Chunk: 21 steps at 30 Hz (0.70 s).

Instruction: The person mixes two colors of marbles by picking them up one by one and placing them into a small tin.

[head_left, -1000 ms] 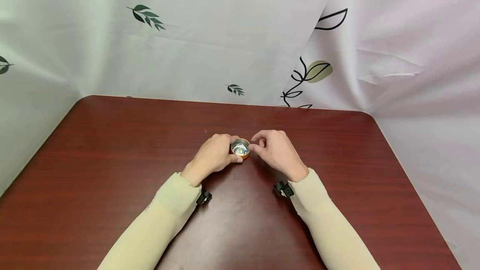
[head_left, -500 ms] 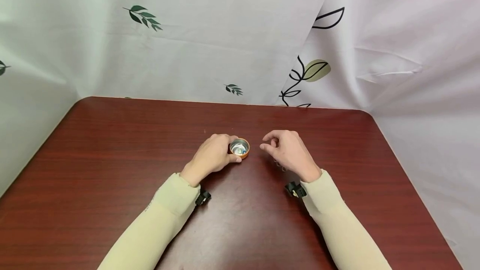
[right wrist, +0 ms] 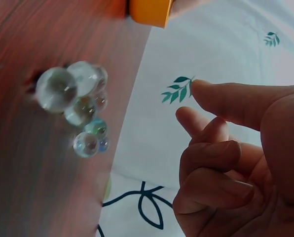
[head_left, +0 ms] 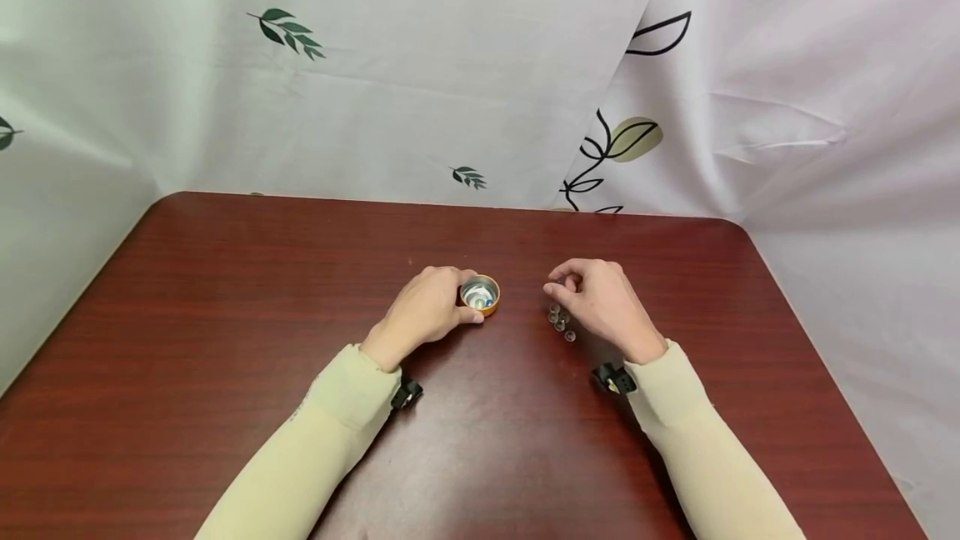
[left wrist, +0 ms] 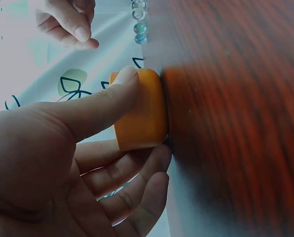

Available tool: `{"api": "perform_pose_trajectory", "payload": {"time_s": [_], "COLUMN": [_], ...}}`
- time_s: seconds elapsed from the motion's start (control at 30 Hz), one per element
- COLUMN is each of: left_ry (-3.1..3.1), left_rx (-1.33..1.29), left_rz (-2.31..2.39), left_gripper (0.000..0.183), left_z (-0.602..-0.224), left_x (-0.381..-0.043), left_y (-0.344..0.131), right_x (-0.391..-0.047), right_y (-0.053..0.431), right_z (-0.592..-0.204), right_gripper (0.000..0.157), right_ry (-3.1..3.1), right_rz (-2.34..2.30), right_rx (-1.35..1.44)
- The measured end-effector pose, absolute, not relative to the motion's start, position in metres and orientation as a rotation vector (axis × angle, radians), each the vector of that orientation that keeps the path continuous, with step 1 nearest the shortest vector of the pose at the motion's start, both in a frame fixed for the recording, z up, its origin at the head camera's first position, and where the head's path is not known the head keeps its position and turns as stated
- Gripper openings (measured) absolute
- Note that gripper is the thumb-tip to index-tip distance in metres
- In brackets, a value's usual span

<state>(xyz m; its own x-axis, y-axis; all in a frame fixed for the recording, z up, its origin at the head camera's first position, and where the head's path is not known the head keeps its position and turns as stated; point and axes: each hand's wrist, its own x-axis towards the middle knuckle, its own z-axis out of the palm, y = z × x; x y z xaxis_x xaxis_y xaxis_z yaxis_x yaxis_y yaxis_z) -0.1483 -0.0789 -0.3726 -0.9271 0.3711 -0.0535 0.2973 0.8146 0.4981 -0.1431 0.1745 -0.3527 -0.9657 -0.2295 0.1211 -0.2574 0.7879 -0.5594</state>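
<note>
Nearest, at the lower left and lower right of the head view, a left sleeve (head_left: 322, 440) and a right sleeve (head_left: 712, 448) extend over the dark red tabletop (head_left: 465, 457). Farther in, right of centre, glass marbles (right wrist: 80, 111) lie in a loose cluster on the tabletop, just beside the right hand (head_left: 603, 298). Its grip is narrow: thumb and forefinger stand slightly apart with nothing seen between them (the right wrist view shows the gap best). Near the centre, the left hand (head_left: 427, 305) holds an orange tin (left wrist: 139, 111) between thumb and fingers, upright on the tabletop. Shiny pieces (head_left: 481, 302) show on its floor, probably marbles too, though too small to tell. Beyond, a pale leaf-printed cloth (head_left: 375, 115) fills the upper frame.

The step in hand appears to be the reach for a single marble while the tin is steadied. The next move would call for lowering the right hand, pinching one marble without rolling its neighbours, and carrying it leftward over the tin's mouth.
</note>
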Motion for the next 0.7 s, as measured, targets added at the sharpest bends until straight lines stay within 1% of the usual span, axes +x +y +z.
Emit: {"api": "perform_pose_trajectory", "payload": {"time_s": [0.33, 0.7], "left_ry": [2.845, 2.848], "left_rx": [0.509, 0.518], "left_rz": [0.738, 0.736], "left_gripper": [0.063, 0.063], "left_z": [-0.371, -0.372], "left_x": [-0.148, -0.148], "left_y": [-0.079, -0.078], "right_x": [-0.140, -0.130], "right_y": [0.186, 0.200], "right_z": [-0.358, -0.363], "right_gripper": [0.009, 0.005], "right_ry": [-2.912, -2.923], "right_rz": [0.904, 0.853], "right_rx": [0.401, 0.381]}}
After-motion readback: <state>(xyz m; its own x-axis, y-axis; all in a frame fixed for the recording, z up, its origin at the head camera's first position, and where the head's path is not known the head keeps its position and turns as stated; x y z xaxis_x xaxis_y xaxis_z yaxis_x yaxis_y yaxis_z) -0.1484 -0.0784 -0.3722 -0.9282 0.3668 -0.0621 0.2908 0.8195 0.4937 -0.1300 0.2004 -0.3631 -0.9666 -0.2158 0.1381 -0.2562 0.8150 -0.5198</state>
